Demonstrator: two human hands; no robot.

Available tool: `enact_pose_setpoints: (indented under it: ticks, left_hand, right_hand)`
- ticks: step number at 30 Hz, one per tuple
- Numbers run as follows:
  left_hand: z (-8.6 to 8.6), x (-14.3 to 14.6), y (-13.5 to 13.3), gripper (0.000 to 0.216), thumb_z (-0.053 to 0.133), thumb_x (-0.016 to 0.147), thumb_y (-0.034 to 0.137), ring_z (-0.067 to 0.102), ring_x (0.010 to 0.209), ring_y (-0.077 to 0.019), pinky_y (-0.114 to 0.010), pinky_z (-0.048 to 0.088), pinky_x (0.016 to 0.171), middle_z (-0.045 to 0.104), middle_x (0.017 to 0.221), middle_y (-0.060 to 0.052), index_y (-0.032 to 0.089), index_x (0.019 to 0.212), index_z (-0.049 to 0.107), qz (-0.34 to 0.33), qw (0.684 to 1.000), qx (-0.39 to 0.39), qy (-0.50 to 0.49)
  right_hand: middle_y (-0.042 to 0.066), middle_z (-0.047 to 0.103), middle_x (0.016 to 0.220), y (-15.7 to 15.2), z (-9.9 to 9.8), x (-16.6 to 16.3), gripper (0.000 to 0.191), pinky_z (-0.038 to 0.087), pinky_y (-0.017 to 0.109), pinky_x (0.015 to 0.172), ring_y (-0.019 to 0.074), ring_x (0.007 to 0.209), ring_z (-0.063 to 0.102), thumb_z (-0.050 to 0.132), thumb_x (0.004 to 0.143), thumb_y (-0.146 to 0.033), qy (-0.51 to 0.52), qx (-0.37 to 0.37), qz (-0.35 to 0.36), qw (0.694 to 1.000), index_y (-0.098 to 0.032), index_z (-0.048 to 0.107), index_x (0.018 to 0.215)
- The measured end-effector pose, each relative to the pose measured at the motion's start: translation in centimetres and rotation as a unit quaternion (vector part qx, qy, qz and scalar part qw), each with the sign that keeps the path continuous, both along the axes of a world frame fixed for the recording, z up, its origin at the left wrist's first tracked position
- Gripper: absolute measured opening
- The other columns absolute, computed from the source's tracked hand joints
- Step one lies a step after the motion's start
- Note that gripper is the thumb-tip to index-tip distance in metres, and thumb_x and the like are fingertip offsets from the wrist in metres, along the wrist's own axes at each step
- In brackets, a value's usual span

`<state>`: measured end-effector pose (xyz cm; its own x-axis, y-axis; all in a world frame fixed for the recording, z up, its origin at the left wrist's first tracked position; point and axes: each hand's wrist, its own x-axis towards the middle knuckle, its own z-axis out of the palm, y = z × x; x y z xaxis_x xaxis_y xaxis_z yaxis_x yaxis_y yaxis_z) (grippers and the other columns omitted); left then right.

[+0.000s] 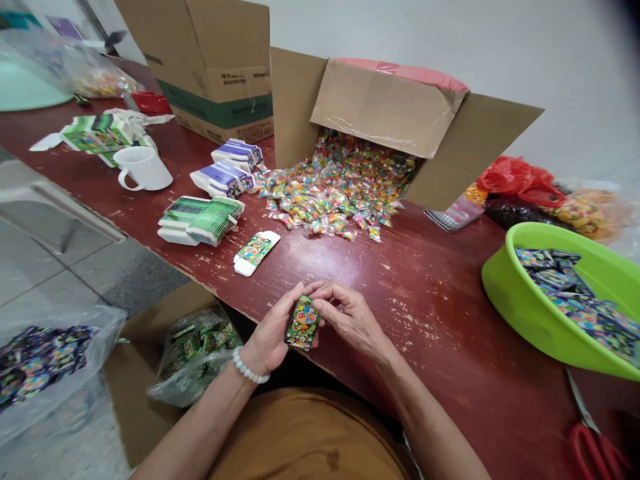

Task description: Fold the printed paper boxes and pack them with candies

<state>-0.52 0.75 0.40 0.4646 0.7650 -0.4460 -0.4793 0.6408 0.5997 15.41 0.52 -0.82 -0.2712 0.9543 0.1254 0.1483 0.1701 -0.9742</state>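
A small green printed candy box (303, 323) sits in my left hand (270, 333), whose fingers wrap round its sides; a pale bead bracelet is on that wrist. My right hand (350, 317) is at the box's upper end, thumb and fingers pressed against its top edge. Just beyond my hands, a flattened green-and-white carton (257, 252) lies on the red table (395, 287). Stacks of folded green cartons (203, 219) and purple cartons (225, 177) lie farther off. Wrapped candies (330, 200) spill in a heap from a tipped cardboard box (390, 110).
On the right, a lime-green basin (500, 293) holds dark candy packets, with red-handled scissors (587, 433) near it. A white mug (143, 168) stands at the left. Below the table edge are an open carton (125, 393) with bagged green boxes and a plastic bag of packets (45, 360).
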Motion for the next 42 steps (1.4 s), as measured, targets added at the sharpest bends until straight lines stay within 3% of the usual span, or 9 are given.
enact_pose_setpoints:
  ticks: [7,10,16,21,25,29,33,38,42]
  left_hand:
    - [-0.5,0.7,0.4,0.036,0.047,0.098,0.036,0.071,0.087,-0.0189,-0.031,0.058,0.079,0.073,0.110,-0.010,0.014,0.120,0.066,0.070,0.994,-0.068,-0.040]
    - [-0.9,1.0,0.2,0.036,0.048,0.098,0.039,0.070,0.094,-0.0200,-0.031,0.056,0.083,0.073,0.107,-0.009,0.014,0.116,0.066,0.089,0.994,-0.045,-0.049]
    - [-2.0,-0.4,-1.0,0.036,0.074,0.080,0.033,0.068,0.085,-0.0162,-0.024,0.053,0.075,0.071,0.100,-0.005,0.017,0.111,0.065,0.093,0.993,0.068,0.000]
    - [-1.7,-6.2,-2.6,0.048,0.068,0.083,0.040,0.061,0.063,-0.0129,-0.023,0.048,0.057,0.067,0.086,-0.002,0.024,0.126,0.053,0.099,0.968,0.142,0.184]
    - [-1.5,-13.8,-3.0,0.049,0.071,0.078,0.042,0.061,0.089,-0.0180,-0.027,0.050,0.076,0.064,0.100,-0.004,0.023,0.121,0.059,0.150,0.847,0.214,0.463]
    - [-1.4,-17.5,-1.9,0.059,0.069,0.075,0.046,0.059,0.098,-0.0214,-0.036,0.049,0.087,0.062,0.110,-0.008,0.019,0.126,0.054,0.215,0.745,0.250,0.579]
    - [-1.9,-14.5,1.5,0.044,0.058,0.085,0.041,0.061,0.089,-0.0196,-0.035,0.049,0.086,0.066,0.109,-0.008,0.018,0.123,0.059,0.159,0.677,0.340,0.634]
    - [-2.9,-8.8,5.8,0.057,0.055,0.089,0.047,0.053,0.111,-0.0318,-0.043,0.041,0.097,0.057,0.128,-0.016,0.016,0.136,0.051,0.046,0.484,0.397,0.779]
    - [-3.0,-7.7,7.9,0.068,0.052,0.089,0.054,0.049,0.117,-0.0373,-0.043,0.044,0.089,0.050,0.130,-0.021,0.013,0.143,0.042,-0.024,0.458,0.323,0.828]
  right_hand:
    - [0.015,0.053,0.133,-1.6,0.1,-0.5,0.089,0.045,0.047,0.096,0.0318,0.118,0.051,0.087,0.057,-0.042,-0.275,0.153,0.010,0.949,-0.020,0.045,0.132]
    - [0.018,0.049,0.136,-1.7,0.0,-1.0,0.081,0.042,0.051,0.095,0.0365,0.121,0.047,0.079,0.061,-0.031,-0.342,0.176,-0.015,0.923,-0.019,0.044,0.133]
    - [0.014,0.054,0.120,-0.8,-1.3,-2.4,0.068,0.047,0.047,0.093,0.0323,0.112,0.054,0.073,0.062,-0.023,-0.264,0.177,-0.003,0.948,-0.022,0.046,0.125]
    - [0.018,0.041,0.138,-0.6,-2.7,-2.8,0.105,0.049,0.047,0.096,0.0307,0.118,0.053,0.083,0.064,-0.046,-0.216,0.090,0.080,0.969,-0.021,0.024,0.146]
    - [0.011,0.056,0.122,0.1,-3.7,-1.6,0.061,0.051,0.042,0.090,0.0233,0.101,0.061,0.068,0.083,-0.038,-0.232,0.046,0.061,0.970,-0.022,0.041,0.136]
    - [0.009,0.060,0.118,0.8,-4.1,-1.0,0.034,0.050,0.039,0.089,0.0213,0.097,0.061,0.062,0.087,-0.031,-0.266,0.096,0.081,0.956,-0.022,0.056,0.119]
    - [0.010,0.057,0.125,0.8,-4.6,-1.5,0.027,0.048,0.040,0.093,0.0244,0.109,0.058,0.061,0.088,-0.031,-0.300,0.125,0.073,0.943,-0.022,0.061,0.114]
    - [0.012,0.055,0.130,0.2,-5.2,-1.7,0.030,0.044,0.045,0.101,0.0280,0.123,0.051,0.062,0.088,-0.029,-0.318,0.148,0.064,0.934,-0.021,0.061,0.117]
    - [0.013,0.055,0.132,0.0,-5.2,-1.9,0.029,0.044,0.046,0.102,0.0277,0.122,0.051,0.063,0.086,-0.025,-0.310,0.147,0.053,0.938,-0.020,0.062,0.114]
